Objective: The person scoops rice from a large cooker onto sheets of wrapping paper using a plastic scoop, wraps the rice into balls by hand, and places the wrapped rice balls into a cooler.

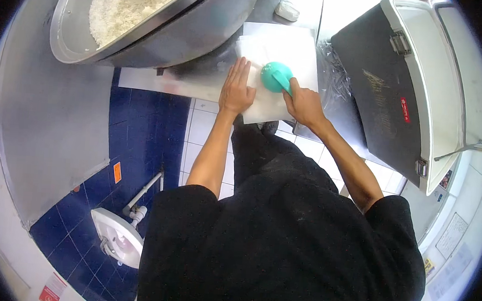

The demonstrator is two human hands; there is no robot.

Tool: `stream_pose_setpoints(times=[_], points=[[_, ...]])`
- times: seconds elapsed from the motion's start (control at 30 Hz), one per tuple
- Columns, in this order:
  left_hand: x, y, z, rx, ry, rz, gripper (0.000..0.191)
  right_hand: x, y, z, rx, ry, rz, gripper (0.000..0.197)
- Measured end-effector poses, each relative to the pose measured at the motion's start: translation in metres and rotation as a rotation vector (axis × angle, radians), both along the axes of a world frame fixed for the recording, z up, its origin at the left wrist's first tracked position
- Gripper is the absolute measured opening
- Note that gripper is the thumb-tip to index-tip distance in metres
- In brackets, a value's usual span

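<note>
My right hand [305, 102] is closed around the handle of a turquoise plastic scoop [274, 76]. The scoop's round part rests over a stack of white paper sheets [302, 50], with a few white grains on it. To its left, my left hand [238, 87] lies flat, palm down, on the left edge of the paper, fingers stretched forward and holding nothing. A large metal bowl [198, 38] at the upper left holds a heap of cooked white rice [129, 6]. What lies under the scoop is hidden.
A black-and-white cooler box [380, 76] with metal latches stands open at the right. Crumpled clear plastic [334, 69] lies between it and the paper. A small white wrapped item [287, 11] sits behind the paper. A washbasin [119, 238] is mounted at the lower left.
</note>
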State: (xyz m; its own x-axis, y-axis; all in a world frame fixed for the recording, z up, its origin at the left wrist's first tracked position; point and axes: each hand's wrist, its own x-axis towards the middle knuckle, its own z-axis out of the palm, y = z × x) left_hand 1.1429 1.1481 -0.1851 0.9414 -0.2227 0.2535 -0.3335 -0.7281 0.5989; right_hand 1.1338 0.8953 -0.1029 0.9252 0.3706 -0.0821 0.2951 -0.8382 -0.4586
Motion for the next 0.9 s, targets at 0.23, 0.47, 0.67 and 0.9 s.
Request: stream_pose_setpoints(times=[0.23, 0.47, 0.67, 0.9], points=[[0.001, 0.001, 0.001, -0.009, -0.002, 0.003, 0.078, 0.002, 0.001, 0.005, -0.051, 0.005, -0.035, 0.029], [0.001, 0.002, -0.001, -0.009, -0.024, 0.001, 0.077, -0.001, 0.006, 0.01, -0.036, 0.012, -0.04, 0.028], [-0.001, 0.004, 0.0, -0.009, -0.028, -0.003, 0.078, 0.007, 0.008, 0.028, -0.015, 0.025, -0.096, 0.031], [-0.003, -0.002, 0.006, -0.02, -0.012, 0.015, 0.075, 0.009, -0.015, 0.083, 0.821, 0.227, -0.41, 0.031]])
